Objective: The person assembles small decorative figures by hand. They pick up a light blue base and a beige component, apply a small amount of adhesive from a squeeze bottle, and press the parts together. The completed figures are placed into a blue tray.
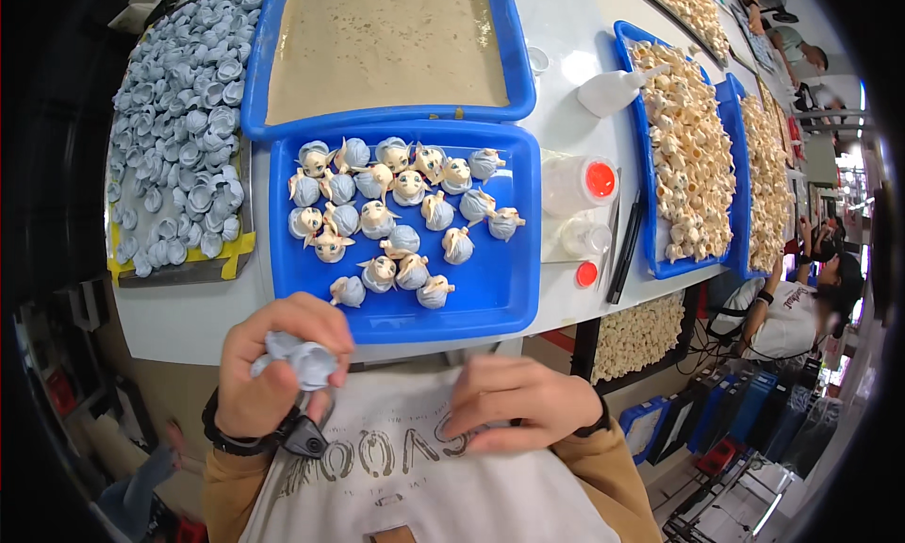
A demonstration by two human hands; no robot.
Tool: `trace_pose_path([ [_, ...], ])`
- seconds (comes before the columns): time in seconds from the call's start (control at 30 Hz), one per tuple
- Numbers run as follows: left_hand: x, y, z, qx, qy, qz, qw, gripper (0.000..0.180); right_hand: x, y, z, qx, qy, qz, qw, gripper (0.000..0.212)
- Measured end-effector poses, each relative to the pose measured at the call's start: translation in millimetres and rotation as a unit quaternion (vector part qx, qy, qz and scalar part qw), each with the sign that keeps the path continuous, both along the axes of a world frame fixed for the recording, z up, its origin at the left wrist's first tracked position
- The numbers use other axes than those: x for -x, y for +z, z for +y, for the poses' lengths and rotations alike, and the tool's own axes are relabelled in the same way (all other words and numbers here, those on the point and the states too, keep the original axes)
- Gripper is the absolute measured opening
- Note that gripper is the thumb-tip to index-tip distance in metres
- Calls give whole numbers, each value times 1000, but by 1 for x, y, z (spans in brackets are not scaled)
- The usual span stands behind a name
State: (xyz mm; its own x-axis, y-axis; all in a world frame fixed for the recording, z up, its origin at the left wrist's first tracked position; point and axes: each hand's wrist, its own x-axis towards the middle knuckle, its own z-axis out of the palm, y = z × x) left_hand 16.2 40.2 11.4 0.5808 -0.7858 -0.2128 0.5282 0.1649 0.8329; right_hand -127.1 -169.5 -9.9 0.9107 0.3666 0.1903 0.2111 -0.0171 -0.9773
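Note:
My left hand (251, 403) is closed around a few pale grey-blue, cup-shaped doll hair pieces (313, 362), just in front of the table edge. Part of them is hidden by the fingers. My right hand (514, 402) hovers before my apron, fingers bent and apart, with nothing visible in it. Beyond both hands lies a blue tray (490, 303) holding several small doll heads (377, 220) with painted faces and grey-blue hair. A large heap of loose hair pieces (193, 119) covers a board at the left.
Behind the tray sits a blue-rimmed tub (523, 72) with a beige, speckled surface. To the right stand a white squeeze bottle (603, 94), jars with red lids (570, 185), dark tools (626, 251) and blue trays of beige doll parts (688, 156). Another person (792, 307) sits far right.

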Motion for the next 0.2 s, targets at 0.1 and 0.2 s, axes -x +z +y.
trace_pose_path([
  [0.1,0,2,20,6,5,-22,1000,48,44,-40,-12,86,19,295,952,18],
  [0.2,7,3,25,19,-25,-25,999,47,66,-107,-22,298,-241,148,912,21],
])
